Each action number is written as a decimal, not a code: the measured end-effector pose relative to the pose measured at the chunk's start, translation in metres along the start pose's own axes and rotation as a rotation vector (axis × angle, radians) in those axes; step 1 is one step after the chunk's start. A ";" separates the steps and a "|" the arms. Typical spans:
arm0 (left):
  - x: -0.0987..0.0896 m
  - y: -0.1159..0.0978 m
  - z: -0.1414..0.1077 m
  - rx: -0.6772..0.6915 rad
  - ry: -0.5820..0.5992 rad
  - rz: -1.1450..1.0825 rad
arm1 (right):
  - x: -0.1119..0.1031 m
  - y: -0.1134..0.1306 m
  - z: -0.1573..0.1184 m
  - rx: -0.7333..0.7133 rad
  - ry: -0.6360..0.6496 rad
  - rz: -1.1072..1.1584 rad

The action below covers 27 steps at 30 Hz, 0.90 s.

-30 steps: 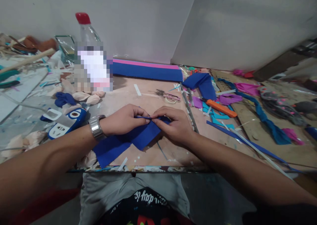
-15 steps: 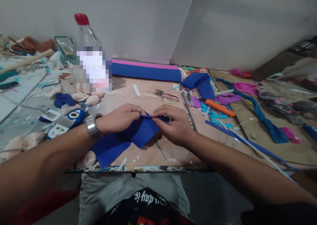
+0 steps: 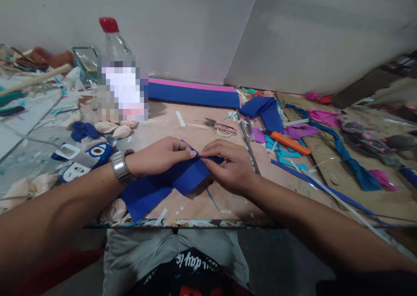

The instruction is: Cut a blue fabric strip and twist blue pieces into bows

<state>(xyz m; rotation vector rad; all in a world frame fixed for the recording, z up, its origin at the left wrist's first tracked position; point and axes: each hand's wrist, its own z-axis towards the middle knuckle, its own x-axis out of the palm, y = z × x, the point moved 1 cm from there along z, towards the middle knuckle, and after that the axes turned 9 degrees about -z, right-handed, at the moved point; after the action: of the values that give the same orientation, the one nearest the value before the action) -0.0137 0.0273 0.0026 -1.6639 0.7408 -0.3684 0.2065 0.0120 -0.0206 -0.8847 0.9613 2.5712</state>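
A blue cloth piece (image 3: 189, 176) hangs and lies between my hands, low over the pinkish work board (image 3: 228, 205). My left hand (image 3: 166, 156) pinches its upper edge, thumb stretched along the fold. Close against it, my right hand (image 3: 226, 161) pinches the same edge between thumb and fingers, with a dark blue end poking out beside the fingers. Part of the cloth spreads flat at the lower left, under my left wrist. Small thread snips (image 3: 220, 126) lie on the board beyond my hands.
A long blue and pink strip (image 3: 195, 94) lies along the wall. At the left stand a red-capped bottle (image 3: 112, 40) and a blurred phone-like screen (image 3: 122, 87). On the right lie an orange cutter (image 3: 289, 143), a folded blue cloth (image 3: 269, 113) and teal fabric (image 3: 345, 148).
My left thumb has slid right along the folded edge, closer to my right fingertips. The cloth otherwise keeps nearly the same place.
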 end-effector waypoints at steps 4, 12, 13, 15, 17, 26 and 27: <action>-0.001 0.005 0.001 0.109 -0.023 0.052 | 0.000 -0.001 0.001 0.092 -0.018 0.013; 0.007 0.003 -0.006 0.375 -0.251 0.406 | 0.004 -0.004 0.000 0.369 0.013 0.095; 0.008 0.003 -0.006 0.375 -0.250 0.403 | 0.005 -0.003 0.000 0.379 0.024 0.101; 0.008 0.003 -0.006 0.373 -0.246 0.393 | 0.005 -0.002 0.000 0.399 0.043 0.113; 0.007 0.003 -0.005 0.364 -0.241 0.381 | 0.005 -0.001 0.001 0.420 0.052 0.126; 0.008 0.002 -0.006 0.326 -0.230 0.360 | 0.007 -0.001 0.001 0.467 0.044 0.209; 0.007 0.002 -0.006 0.318 -0.231 0.357 | 0.007 -0.002 0.001 0.472 0.039 0.213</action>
<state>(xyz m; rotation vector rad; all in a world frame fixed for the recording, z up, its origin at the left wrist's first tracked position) -0.0123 0.0177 0.0010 -1.2216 0.7450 -0.0349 0.2017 0.0142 -0.0252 -0.7302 1.6608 2.3262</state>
